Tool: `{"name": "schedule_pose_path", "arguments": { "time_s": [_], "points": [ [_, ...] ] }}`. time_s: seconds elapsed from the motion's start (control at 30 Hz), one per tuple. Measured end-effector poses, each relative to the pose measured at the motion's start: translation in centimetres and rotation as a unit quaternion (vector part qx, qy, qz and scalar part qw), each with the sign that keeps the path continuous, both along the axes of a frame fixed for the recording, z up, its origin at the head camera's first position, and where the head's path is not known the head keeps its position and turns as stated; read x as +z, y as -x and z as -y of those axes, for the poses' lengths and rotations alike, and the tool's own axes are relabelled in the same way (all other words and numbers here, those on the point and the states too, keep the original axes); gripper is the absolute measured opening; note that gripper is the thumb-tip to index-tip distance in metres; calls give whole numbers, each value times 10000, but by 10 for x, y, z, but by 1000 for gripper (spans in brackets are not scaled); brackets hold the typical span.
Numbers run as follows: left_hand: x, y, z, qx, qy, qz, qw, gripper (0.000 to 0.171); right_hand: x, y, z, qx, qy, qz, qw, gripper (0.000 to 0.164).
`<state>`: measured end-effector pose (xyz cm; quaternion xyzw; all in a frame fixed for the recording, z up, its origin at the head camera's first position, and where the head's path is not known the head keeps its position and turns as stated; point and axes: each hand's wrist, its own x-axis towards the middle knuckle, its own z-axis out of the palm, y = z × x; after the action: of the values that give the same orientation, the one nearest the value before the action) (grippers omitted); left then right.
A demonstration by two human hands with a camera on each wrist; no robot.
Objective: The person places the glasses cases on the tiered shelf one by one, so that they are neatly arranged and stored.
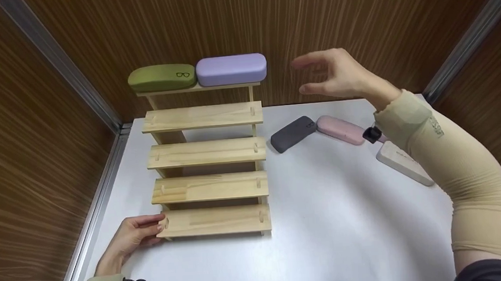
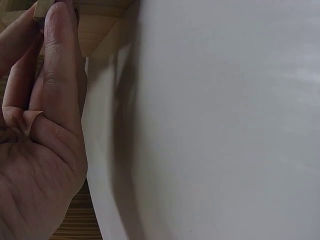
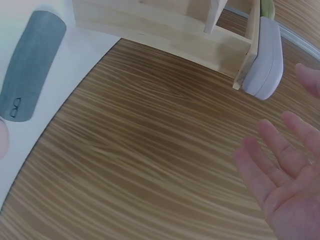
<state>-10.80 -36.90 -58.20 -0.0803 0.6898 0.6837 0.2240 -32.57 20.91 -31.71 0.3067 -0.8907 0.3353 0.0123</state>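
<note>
A tiered wooden rack stands at the left of the white table. On its top shelf sit a green glasses case and a lavender glasses case, side by side. My left hand pinches the left end of the lowest shelf between thumb and fingers; the left wrist view shows the board edge between them. My right hand is raised to the right of the lavender case, fingers spread and nothing held. The right wrist view shows the lavender case just beyond the fingertips.
Right of the rack, a dark grey glasses case, a pink one and a beige one lie in a row on the table. My right forearm partly covers the beige case. Wood-grain walls with metal rails enclose the table.
</note>
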Motion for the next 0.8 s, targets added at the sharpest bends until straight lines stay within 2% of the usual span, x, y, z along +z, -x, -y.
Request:
{"name": "schedule_pose_path", "arguments": {
  "time_s": [0.27,0.57,0.8],
  "points": [
    [-1,-1,3,12,145,96,9998,29,-19,-15,-34,-190,150,-41,9997,51],
    [-2,-1,6,75,76,140,9998,29,-33,-32,-75,-700,540,197,9959,53],
    [-2,-2,6,48,-41,146,9999,31,-45,-51,-110,-985,588,94,9934,51]
  ]
}}
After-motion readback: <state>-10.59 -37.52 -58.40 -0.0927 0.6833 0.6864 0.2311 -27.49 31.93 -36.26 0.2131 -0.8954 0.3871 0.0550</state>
